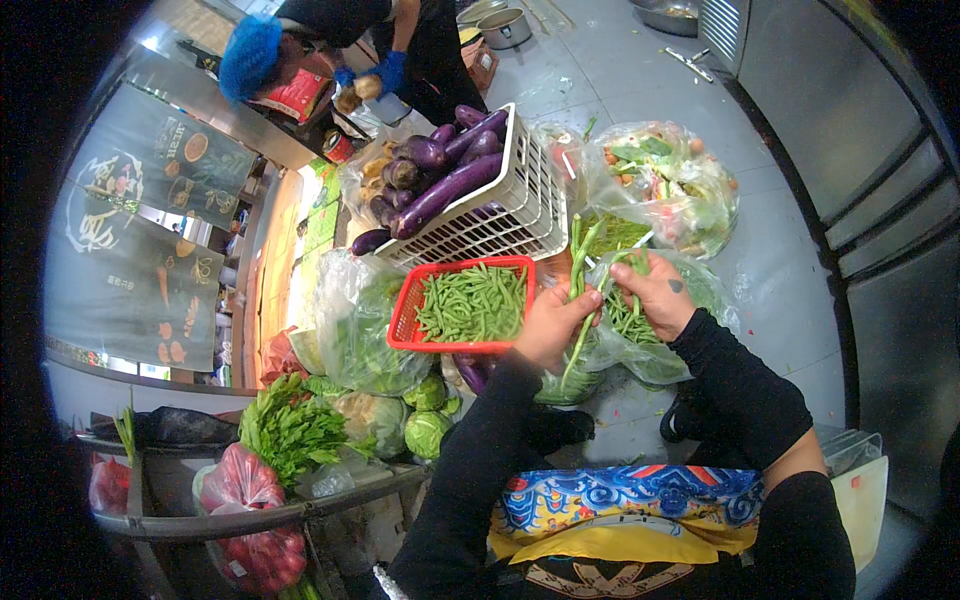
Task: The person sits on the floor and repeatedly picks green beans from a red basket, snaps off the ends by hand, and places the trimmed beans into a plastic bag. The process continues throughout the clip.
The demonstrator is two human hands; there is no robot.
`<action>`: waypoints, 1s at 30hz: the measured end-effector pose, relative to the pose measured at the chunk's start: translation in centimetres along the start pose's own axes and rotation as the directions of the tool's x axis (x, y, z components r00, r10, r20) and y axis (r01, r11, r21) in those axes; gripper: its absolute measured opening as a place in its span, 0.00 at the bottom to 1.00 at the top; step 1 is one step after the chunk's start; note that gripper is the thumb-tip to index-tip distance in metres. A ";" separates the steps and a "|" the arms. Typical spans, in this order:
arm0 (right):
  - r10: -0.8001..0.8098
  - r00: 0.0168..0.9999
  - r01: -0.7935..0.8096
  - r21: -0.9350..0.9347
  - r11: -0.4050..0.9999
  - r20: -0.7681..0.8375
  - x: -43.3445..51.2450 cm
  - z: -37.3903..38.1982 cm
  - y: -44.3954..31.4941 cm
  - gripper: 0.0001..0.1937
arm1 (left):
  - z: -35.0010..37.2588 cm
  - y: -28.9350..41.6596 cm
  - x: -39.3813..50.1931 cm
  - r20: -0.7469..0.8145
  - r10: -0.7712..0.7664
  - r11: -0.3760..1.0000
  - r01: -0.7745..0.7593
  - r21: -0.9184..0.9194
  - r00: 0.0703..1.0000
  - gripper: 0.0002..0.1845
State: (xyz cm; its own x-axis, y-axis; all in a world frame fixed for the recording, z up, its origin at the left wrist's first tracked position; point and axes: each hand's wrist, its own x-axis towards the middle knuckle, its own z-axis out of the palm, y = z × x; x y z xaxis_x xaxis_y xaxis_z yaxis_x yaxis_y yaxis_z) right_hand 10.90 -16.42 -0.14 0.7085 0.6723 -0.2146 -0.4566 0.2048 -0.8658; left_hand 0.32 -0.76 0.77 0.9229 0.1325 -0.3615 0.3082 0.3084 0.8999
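Observation:
My left hand (559, 319) holds several long green beans (578, 259) in its fingers, their ends sticking out above and below the fist. A bean end is pinched in my right hand (654, 289), close beside the left. Just left of my hands, a red plastic basket (397, 324) is filled with short pieces of green bean (472, 304). Below my right hand, a clear plastic bag (660, 365) lies spread with more green beans (628, 319) in it.
Behind the basket stands a white plastic crate (525, 202) heaped with eggplants (450, 191). A bag of vegetable scraps (667, 187) sits on the floor to the right. Cabbages (426, 431), celery (292, 431) and a metal rack (330, 506) are at left. A person in blue gloves (390, 71) works opposite.

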 end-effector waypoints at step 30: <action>0.171 0.948 -0.073 -0.341 0.937 0.267 -3.2 3.1 3.1 0.10 | -2.4 2.0 0.6 -0.300 0.201 0.875 -0.309 -0.373 0.932 0.07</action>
State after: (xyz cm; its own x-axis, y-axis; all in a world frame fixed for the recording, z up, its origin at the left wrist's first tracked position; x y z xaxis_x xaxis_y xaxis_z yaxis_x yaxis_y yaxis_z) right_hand 5.59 -15.73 -0.79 0.4502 0.8627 -0.2306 -0.2960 -0.0995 -0.9500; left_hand 0.98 2.16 1.77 0.8532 0.4686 -0.2292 -0.1019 0.5805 0.8078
